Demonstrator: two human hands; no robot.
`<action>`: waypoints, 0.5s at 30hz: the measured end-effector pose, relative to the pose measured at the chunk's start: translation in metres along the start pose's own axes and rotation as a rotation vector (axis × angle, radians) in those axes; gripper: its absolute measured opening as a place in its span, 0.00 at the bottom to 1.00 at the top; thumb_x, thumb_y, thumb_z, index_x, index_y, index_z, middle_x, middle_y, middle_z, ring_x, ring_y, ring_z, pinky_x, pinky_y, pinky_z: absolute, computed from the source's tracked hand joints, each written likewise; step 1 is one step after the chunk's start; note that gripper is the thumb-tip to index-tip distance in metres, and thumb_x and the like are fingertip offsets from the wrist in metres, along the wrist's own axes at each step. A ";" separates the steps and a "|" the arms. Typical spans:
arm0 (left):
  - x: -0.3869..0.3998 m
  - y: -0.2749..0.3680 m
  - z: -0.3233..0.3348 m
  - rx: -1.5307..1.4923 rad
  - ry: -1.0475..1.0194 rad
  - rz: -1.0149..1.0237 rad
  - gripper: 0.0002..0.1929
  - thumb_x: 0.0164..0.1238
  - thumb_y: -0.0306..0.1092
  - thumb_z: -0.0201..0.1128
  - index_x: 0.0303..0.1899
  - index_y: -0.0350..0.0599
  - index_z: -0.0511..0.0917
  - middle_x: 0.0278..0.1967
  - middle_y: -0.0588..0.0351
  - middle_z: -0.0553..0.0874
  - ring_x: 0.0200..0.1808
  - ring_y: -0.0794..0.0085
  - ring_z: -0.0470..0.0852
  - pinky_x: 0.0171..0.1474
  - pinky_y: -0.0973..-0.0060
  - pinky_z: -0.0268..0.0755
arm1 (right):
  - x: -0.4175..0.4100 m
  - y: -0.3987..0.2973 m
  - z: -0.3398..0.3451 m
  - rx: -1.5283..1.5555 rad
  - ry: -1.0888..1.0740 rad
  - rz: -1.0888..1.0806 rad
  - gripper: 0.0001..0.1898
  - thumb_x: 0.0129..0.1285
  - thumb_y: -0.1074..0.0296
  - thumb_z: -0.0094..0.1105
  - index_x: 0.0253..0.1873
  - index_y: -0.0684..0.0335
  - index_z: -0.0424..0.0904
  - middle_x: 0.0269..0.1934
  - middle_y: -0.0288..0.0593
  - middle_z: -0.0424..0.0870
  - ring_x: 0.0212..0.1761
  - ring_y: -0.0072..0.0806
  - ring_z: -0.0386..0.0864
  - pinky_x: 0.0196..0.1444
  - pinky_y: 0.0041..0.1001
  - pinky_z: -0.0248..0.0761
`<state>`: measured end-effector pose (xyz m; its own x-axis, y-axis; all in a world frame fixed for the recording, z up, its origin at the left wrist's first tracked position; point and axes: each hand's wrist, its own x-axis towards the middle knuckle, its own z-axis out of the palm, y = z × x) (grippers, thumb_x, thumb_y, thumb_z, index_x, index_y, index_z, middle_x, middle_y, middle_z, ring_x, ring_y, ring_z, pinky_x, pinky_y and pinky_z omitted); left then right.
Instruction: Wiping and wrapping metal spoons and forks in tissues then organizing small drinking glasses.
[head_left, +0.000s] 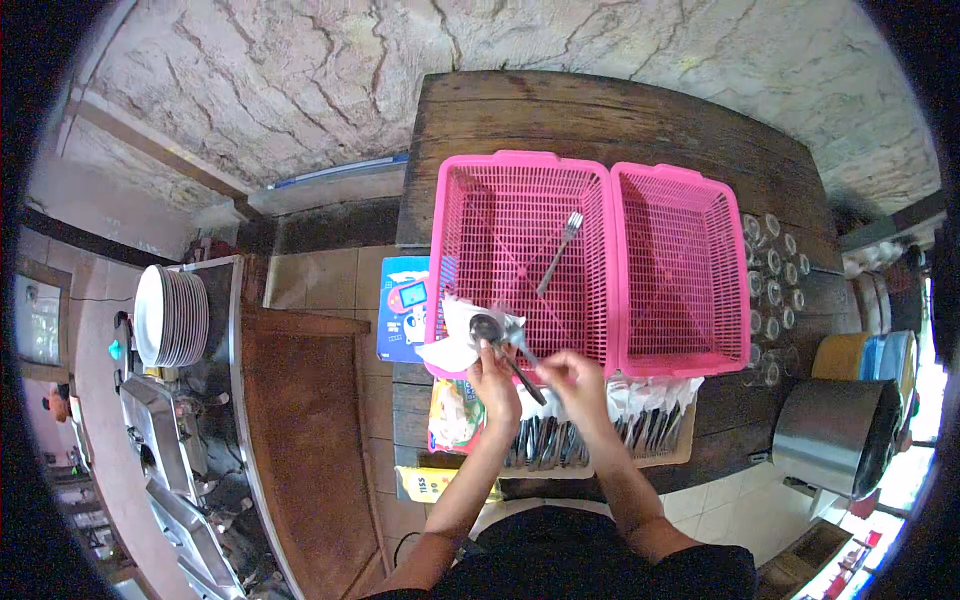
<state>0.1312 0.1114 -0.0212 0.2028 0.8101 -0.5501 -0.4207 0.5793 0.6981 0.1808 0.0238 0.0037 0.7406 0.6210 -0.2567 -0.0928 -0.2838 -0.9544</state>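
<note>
My left hand (495, 386) holds a metal spoon (486, 328) together with a white paper napkin (442, 352), over the near left corner of a pink plastic basket (611, 225). My right hand (574, 379) grips another utensil (523, 346), blurred, probably a fork, its head close to the spoon's bowl. One metal fork (559, 251) lies inside this basket. A second pink basket (679, 371) stands against it on the right. Below my hands, a shallow tray (686, 442) holds many utensils with their upper ends in white napkins (630, 397).
Glasses (772, 289) stand in rows on the wooden table (570, 105), right of the baskets. A blue box (397, 337), a colourful packet (454, 420) and a yellow tissue pack (427, 484) lie left. Stacked white plates (172, 315) stand on the left counter. A metal container (832, 427) is at right.
</note>
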 end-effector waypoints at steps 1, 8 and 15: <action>0.003 -0.012 -0.016 -0.066 -0.099 0.037 0.10 0.63 0.37 0.52 0.28 0.42 0.69 0.21 0.64 0.71 0.23 0.83 0.69 0.25 0.86 0.59 | -0.018 0.007 0.005 -0.016 0.066 -0.032 0.05 0.51 0.72 0.60 0.31 0.66 0.76 0.24 0.38 0.78 0.25 0.18 0.73 0.27 0.18 0.64; -0.047 -0.012 -0.014 -0.049 -0.245 0.034 0.12 0.64 0.38 0.50 0.33 0.37 0.71 0.31 0.55 0.78 0.30 0.77 0.76 0.37 0.79 0.72 | -0.056 0.023 0.000 -0.060 0.242 -0.164 0.05 0.46 0.76 0.61 0.29 0.68 0.74 0.21 0.39 0.75 0.20 0.20 0.68 0.24 0.20 0.62; -0.080 -0.009 -0.034 0.159 -0.308 -0.021 0.10 0.63 0.35 0.53 0.31 0.38 0.68 0.28 0.56 0.76 0.34 0.69 0.81 0.23 0.81 0.71 | -0.087 0.018 -0.010 -0.296 0.294 -0.260 0.07 0.45 0.75 0.63 0.26 0.67 0.72 0.21 0.39 0.75 0.25 0.21 0.72 0.24 0.21 0.62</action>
<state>0.0884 0.0384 0.0009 0.4778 0.7728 -0.4178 -0.2751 0.5832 0.7643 0.1211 -0.0429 0.0106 0.8747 0.4782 0.0792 0.2816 -0.3683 -0.8860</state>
